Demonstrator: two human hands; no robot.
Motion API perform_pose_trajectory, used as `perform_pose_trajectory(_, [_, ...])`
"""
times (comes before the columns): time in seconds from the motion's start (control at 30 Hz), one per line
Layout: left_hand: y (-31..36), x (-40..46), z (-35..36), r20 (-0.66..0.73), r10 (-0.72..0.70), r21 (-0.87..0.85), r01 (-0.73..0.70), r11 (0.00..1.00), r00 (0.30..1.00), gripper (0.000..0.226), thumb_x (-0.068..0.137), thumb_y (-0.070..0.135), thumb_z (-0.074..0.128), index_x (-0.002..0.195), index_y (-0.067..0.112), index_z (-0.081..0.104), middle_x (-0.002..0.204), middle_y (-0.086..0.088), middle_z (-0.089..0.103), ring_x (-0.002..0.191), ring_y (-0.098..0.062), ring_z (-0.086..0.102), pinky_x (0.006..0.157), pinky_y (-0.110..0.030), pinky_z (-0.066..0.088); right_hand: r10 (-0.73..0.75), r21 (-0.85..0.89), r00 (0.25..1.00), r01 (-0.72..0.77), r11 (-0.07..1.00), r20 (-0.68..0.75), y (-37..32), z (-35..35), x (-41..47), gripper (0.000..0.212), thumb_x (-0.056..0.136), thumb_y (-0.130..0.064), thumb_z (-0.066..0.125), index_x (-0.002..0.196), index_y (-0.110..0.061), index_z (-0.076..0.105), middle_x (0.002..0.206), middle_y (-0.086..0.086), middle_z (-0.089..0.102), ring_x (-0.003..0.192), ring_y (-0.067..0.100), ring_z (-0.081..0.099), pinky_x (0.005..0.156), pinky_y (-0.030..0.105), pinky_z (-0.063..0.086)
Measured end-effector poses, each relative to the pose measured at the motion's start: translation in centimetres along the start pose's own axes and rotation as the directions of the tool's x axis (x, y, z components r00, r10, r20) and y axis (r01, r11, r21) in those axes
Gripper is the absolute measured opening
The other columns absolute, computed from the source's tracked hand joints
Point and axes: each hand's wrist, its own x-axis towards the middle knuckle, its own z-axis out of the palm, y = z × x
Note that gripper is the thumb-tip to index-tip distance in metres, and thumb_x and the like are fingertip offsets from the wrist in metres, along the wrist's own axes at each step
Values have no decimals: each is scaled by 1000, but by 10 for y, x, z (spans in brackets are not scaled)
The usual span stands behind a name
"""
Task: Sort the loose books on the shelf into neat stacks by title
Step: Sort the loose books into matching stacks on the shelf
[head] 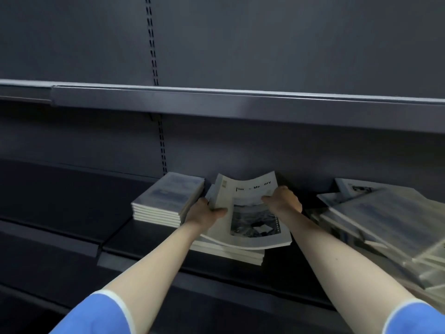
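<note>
A white book (250, 213) with a black title and a grey landscape photo on its cover lies bent on top of a low stack (236, 254) of similar books, mid-shelf. My left hand (204, 213) grips its left edge, thumb on the cover. My right hand (285, 200) holds its upper right part, fingers curled over the cover. To the left stands a neat stack (166, 201) of several books with blue-tinted covers. At the right lies a loose, slanting pile of books (385, 218) of both cover kinds.
The dark shelf board (72, 208) stretches bare to the left of the stacks. An upper shelf (240, 102) overhangs the books. A slotted upright (161, 145) runs down the back panel behind the left stack.
</note>
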Motion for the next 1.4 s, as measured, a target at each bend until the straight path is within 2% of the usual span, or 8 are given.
perform_pose_trajectory(0.07, [-10, 1, 2, -24, -26, 41, 27, 999, 999, 69, 76, 50, 68, 131, 13, 48, 121, -2, 62, 110, -21, 59, 86, -29, 46, 12, -4, 1000, -12, 1000, 21, 1, 12, -2, 51, 93, -37, 58, 129, -3, 45, 124, 12, 58, 110, 29, 59, 69, 28, 40])
perform_pose_trajectory(0.23, [-27, 4, 4, 9, -82, 92, 81, 992, 997, 65, 79, 49, 68, 124, 5, 52, 119, -8, 62, 107, -24, 59, 89, -33, 50, 46, -36, 997, -44, 998, 54, 5, 42, -7, 53, 94, -38, 54, 130, -2, 42, 122, 13, 59, 108, 29, 59, 69, 29, 41])
perform_pose_trajectory(0.37, [-32, 4, -1, -34, -65, 144, 69, 987, 997, 69, 79, 51, 67, 132, 13, 44, 124, -5, 59, 113, -25, 57, 91, -37, 49, 66, -24, 997, -65, 998, 34, 6, 56, -11, 49, 97, -41, 48, 125, -1, 43, 116, 14, 61, 100, 29, 62, 63, 28, 39])
perform_pose_trajectory(0.5, [-30, -3, 1, -143, -26, 445, 87, 891, 989, 68, 84, 62, 51, 125, 7, 47, 124, -10, 57, 114, -27, 56, 85, -35, 48, 72, 29, 997, -72, 997, 11, 7, 67, -14, 52, 98, -43, 45, 127, 0, 42, 123, 17, 56, 104, 31, 59, 64, 29, 37])
perform_pose_trajectory(0.6, [-32, -3, 3, -163, 24, 526, 66, 848, 986, 74, 87, 62, 46, 132, 3, 42, 133, -16, 46, 123, -31, 45, 96, -37, 43, 81, 19, 997, -81, 997, 7, 6, 73, -16, 52, 99, -41, 41, 129, 1, 40, 130, 20, 46, 110, 33, 55, 67, 30, 37])
perform_pose_trajectory(0.8, [-36, 5, 6, -73, -29, 404, 56, 913, 997, 57, 94, 50, 45, 124, 2, 49, 127, -16, 53, 115, -32, 54, 92, -39, 47, 59, -9, 998, -59, 998, 16, 2, 78, -12, 51, 100, -38, 36, 131, 2, 40, 132, 21, 44, 117, 33, 50, 74, 31, 40])
perform_pose_trajectory(1.1, [-36, 15, 14, -116, -5, 373, 48, 927, 993, 48, 99, 42, 37, 122, 1, 48, 123, -17, 57, 114, -33, 55, 90, -41, 45, 33, -64, 999, -33, 997, -11, -5, 82, -1, 51, 102, -37, 33, 133, 3, 40, 133, 21, 44, 119, 32, 48, 84, 34, 45])
perform_pose_trajectory(1.4, [-41, 25, 20, -176, 62, 363, 6, 932, 982, 43, 101, 36, 33, 114, 0, 52, 117, -19, 61, 110, -35, 58, 86, -40, 46, 23, -83, 999, -25, 996, -25, -5, 86, 10, 47, 103, -33, 30, 131, 3, 41, 132, 21, 44, 117, 32, 49, 85, 33, 44])
